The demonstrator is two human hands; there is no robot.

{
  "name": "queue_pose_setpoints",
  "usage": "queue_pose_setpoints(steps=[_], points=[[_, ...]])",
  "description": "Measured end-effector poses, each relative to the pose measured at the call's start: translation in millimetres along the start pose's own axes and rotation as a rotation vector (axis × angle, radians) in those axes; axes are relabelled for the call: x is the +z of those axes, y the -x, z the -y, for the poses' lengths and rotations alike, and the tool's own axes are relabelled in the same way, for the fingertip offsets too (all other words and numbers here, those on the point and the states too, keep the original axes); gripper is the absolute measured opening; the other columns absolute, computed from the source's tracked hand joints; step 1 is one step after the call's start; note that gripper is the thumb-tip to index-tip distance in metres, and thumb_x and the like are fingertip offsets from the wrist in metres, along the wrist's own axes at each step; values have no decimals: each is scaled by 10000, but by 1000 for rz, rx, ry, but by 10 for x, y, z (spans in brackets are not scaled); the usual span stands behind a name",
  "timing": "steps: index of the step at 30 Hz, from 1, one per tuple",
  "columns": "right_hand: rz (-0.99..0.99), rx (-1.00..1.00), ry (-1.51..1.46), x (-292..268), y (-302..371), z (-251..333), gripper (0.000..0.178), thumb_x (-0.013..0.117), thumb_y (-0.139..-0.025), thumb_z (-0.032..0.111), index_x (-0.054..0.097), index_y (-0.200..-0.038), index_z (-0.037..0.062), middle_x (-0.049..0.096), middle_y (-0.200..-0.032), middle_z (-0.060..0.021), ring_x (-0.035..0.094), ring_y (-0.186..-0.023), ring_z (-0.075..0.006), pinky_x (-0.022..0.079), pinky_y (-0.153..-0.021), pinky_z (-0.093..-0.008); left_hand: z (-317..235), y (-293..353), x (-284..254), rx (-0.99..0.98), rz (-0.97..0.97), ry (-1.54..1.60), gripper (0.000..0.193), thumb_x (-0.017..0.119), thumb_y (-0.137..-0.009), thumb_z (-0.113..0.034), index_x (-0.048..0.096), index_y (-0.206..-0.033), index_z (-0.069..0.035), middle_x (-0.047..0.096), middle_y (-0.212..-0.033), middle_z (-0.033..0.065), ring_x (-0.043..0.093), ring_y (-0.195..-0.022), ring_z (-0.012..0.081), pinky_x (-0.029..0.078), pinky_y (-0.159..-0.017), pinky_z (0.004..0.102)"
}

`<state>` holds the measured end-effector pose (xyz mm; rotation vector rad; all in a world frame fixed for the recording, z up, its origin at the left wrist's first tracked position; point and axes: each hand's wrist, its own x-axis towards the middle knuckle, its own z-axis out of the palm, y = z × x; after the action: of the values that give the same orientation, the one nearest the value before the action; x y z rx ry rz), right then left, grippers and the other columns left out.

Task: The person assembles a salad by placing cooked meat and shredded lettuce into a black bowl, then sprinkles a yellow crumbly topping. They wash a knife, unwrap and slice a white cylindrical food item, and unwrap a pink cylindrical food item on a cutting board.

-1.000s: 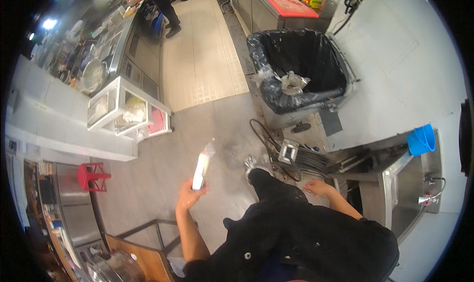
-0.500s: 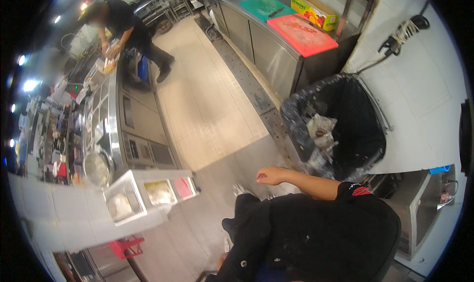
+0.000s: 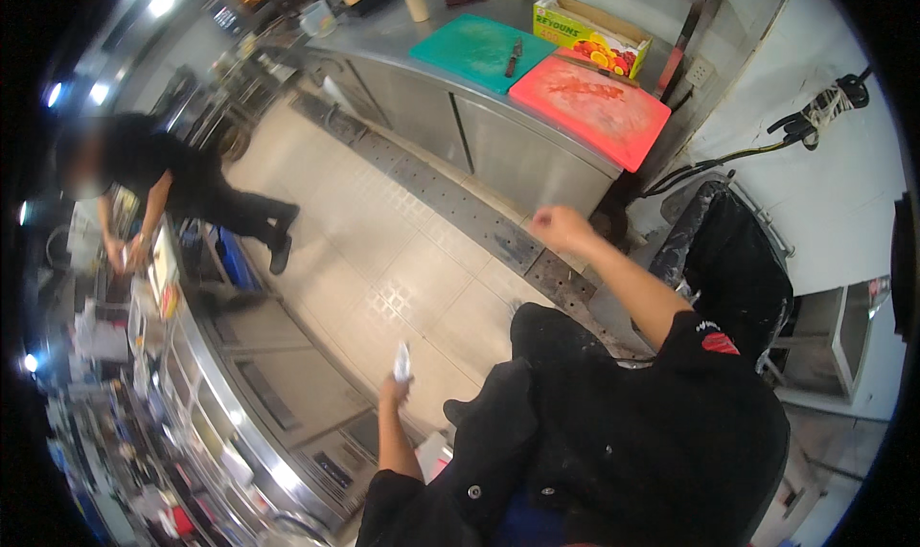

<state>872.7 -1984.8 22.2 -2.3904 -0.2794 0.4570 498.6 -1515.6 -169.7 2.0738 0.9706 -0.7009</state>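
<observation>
My left hand (image 3: 395, 391) is low over the floor and closed on a small, long, whitish, shiny thing (image 3: 402, 361) that sticks up out of the fingers. I cannot make out its kind. Held out to the right, my right hand (image 3: 563, 229) has its fingers curled in, and nothing shows in it. The steel counter front (image 3: 537, 145) is nearest to that hand. On the counter lie a red cutting board (image 3: 613, 116) with reddish wet residue and a green cutting board (image 3: 470, 49). A small dark-handled knife (image 3: 515, 58) rests on the green one.
A bin with a black liner (image 3: 738, 250) stands right of my right arm. Behind the red board are a longer knife (image 3: 596, 67) and a yellow-green carton (image 3: 589, 37). At the left counter (image 3: 254, 451) a co-worker (image 3: 182, 178) bends over. A perforated floor drain (image 3: 431, 188) runs along the right counter.
My view has swung and moved forward toward the right counter. My left hand has come into sight with the whitish thing. My right hand has moved from beside the bin to near the counter.
</observation>
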Motion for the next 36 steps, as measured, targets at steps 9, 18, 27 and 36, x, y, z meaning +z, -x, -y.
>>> queue_pose_setpoints(steps=[9, 18, 27, 36], points=[[-537, 158, 160, -1129, -3811, 230, 390, 705, -931, 407, 709, -1094, 53, 753, -1037, -189, 727, -952, -388, 572, -831, -508, -4877, -1501, -2007, 557, -342, -320, 595, 760, -882, -416, 593, -1366, -114, 733, -1109, 262, 700, -1052, 454, 555, -885, 527], [-298, 442, 162, -1517, -5190, 13, 381, 727, -864, 366, 687, -1013, 18, 737, -949, -231, 731, -883, -401, 576, -754, -518, -8353, -2975, -2228, 1134, -222, -599, 541, 755, -877, -307, 582, -1378, -198, 731, -984, 200, 718, -935, 405, 573, -788, 528], [-290, 622, -349, -1622, -4731, 73, 208, 577, -1005, 155, 505, -1140, 14, 520, -811, -90, 573, -758, -195, 478, -693, -376, -10132, -4828, -2330, 1465, 435, -591, 516, 823, -813, -321, 715, -1290, -157, 640, -1265, 180, 603, -1204, 385, 505, -1030, 471], [-282, 373, -20, -2833, -8459, 551, 603, 495, -1084, 305, 264, -1639, 356, 653, -1338, -236, 676, -1103, -467, 541, -957, -507, -12368, -6691, -2038, 1030, -590, 66, 554, 746, -885, -310, 615, -1330, -7, 594, -1375, 222, 498, -1301, 416, 370, -1089, 601]])
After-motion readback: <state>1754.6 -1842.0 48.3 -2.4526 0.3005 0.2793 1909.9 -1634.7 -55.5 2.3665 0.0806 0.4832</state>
